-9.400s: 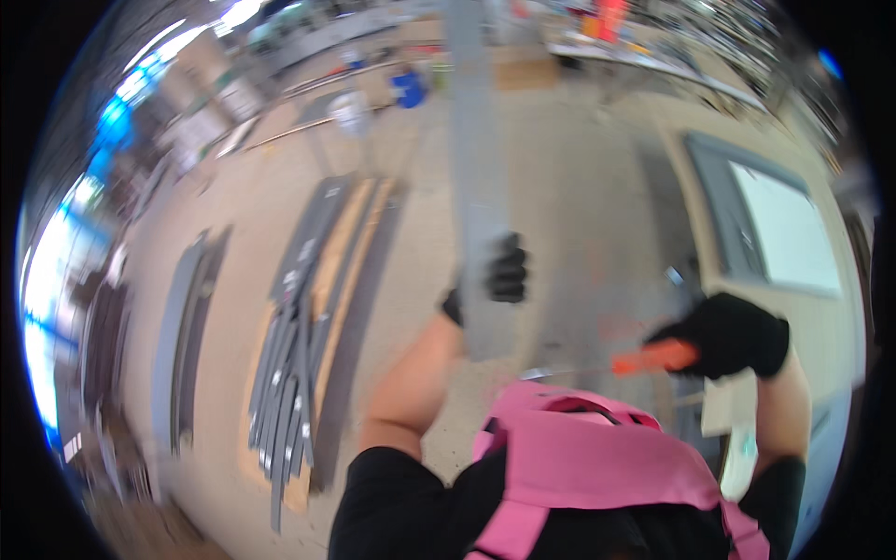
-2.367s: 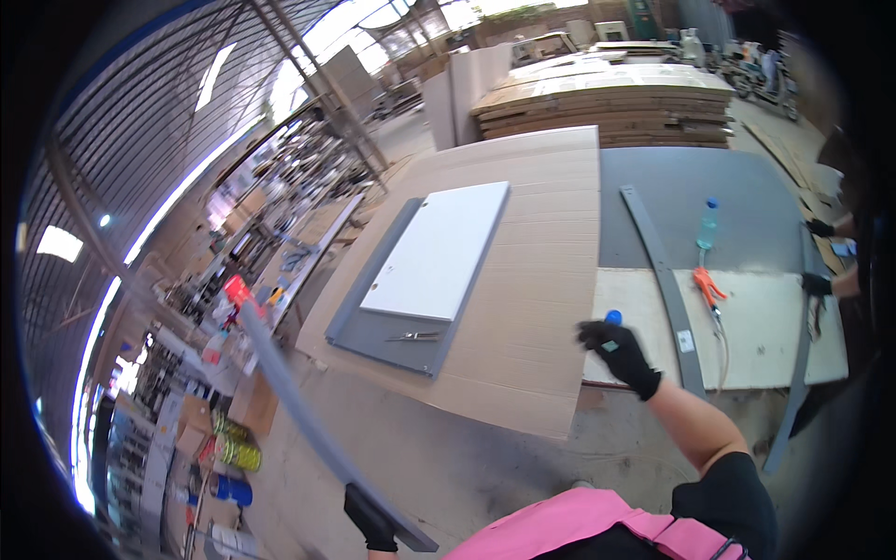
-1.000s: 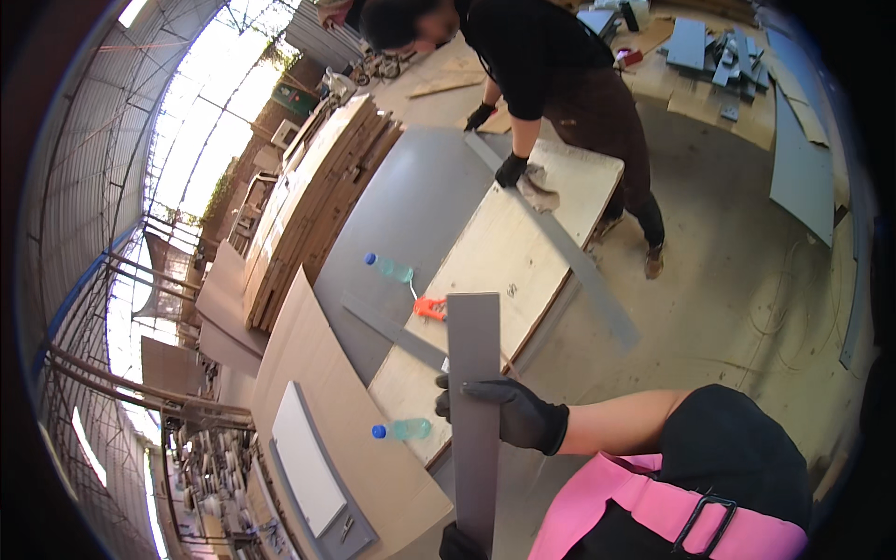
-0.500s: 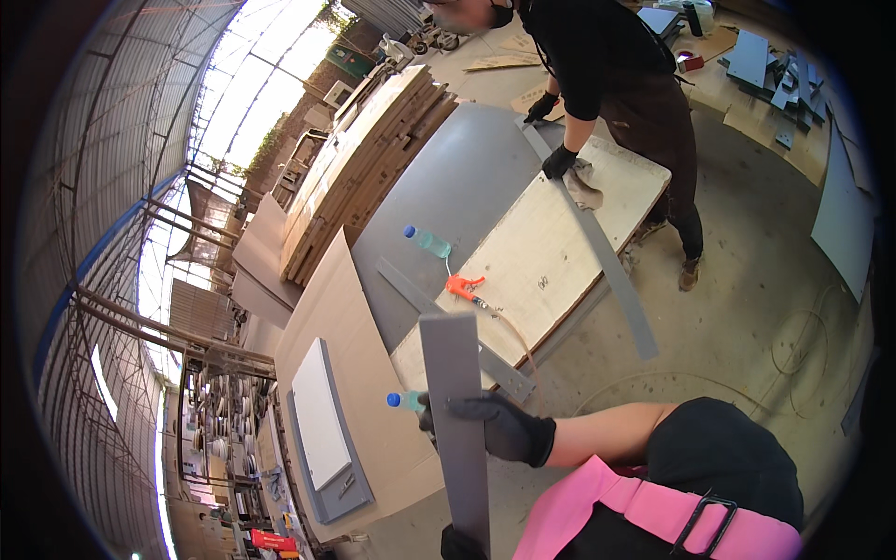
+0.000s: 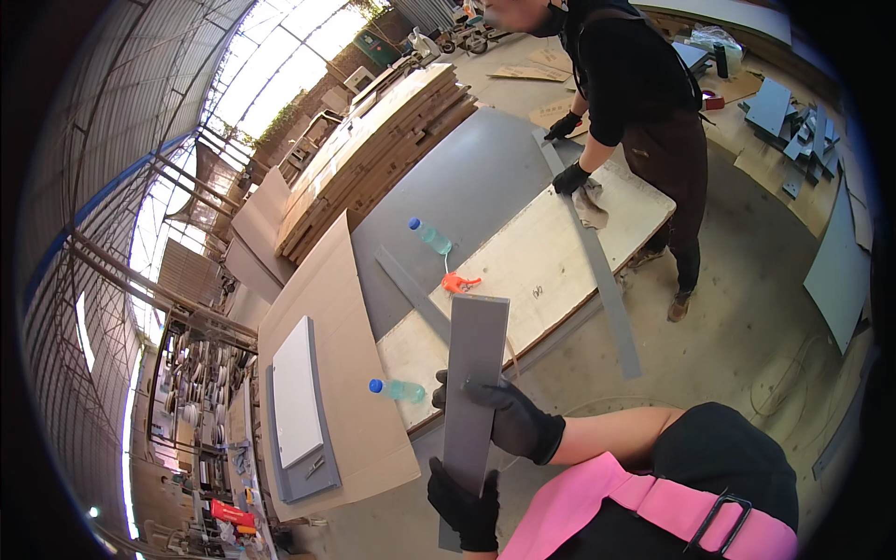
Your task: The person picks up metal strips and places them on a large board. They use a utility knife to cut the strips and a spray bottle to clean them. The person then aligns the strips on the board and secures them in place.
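Note:
Upright in front of me stands a long, narrow grey panel [image 5: 476,345], with both my hands on it. My right hand [image 5: 525,425], in a black glove, grips its right edge about midway, and some dark fingertips show past the left edge. Lower down, my left hand [image 5: 464,509], also gloved in black, is closed round the panel's lower part. Beyond the panel is a pale board worktop [image 5: 551,271] with an orange air blow gun [image 5: 457,282], a blue-capped bottle [image 5: 403,390] at its near left and another grey strip [image 5: 411,287].
Across the worktop a person in black gloves [image 5: 569,177] holds a long grey strip [image 5: 602,280] beside a rag [image 5: 589,205]. A second bottle [image 5: 431,237] lies on a grey sheet [image 5: 439,177]. At left, cardboard [image 5: 373,411] bears a white panel [image 5: 298,392]. Stacked boards [image 5: 373,159] stand behind.
The grey panel has shifted slightly right and up in view, and more of my left hand shows on its lower part. The view has turned a little. Both hands keep hold.

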Tool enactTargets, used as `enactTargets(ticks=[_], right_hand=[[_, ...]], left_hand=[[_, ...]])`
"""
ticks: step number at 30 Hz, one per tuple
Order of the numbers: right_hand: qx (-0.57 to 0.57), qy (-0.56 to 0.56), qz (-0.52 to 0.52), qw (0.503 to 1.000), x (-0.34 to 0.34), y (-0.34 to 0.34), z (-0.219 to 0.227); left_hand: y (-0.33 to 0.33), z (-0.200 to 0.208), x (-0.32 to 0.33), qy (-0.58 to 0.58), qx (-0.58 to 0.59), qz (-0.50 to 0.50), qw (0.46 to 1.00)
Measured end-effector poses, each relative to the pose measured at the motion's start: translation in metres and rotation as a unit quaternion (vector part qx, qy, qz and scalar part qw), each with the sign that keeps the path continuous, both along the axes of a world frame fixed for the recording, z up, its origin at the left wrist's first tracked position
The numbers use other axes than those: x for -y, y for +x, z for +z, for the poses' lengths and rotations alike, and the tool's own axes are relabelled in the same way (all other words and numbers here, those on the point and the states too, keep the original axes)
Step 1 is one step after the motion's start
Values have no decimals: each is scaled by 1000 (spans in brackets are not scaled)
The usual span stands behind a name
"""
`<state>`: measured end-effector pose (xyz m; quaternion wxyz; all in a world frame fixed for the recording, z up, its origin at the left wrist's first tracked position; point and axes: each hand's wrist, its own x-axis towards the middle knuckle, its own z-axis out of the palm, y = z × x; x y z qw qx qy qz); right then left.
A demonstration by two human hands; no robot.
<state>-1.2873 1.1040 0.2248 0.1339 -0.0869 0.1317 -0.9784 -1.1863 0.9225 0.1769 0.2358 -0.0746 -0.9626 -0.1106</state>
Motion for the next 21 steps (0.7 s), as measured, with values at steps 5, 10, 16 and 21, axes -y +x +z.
enactTargets(ticks=[5,10,16,21], right_hand=[[12,109,-42,993,-6,-8,-12],[-134,557,-534,622,-46,-30,-36],[-498,727,-125,455,10,2,-64],[-451,745,-69,486,4,16,-71]], left_hand=[[-5,-4,20,18,76,7,997],[30,20,58,-192,140,109,965],[7,33,39,-165,99,-93,977],[12,47,66,-209,60,-104,971]])
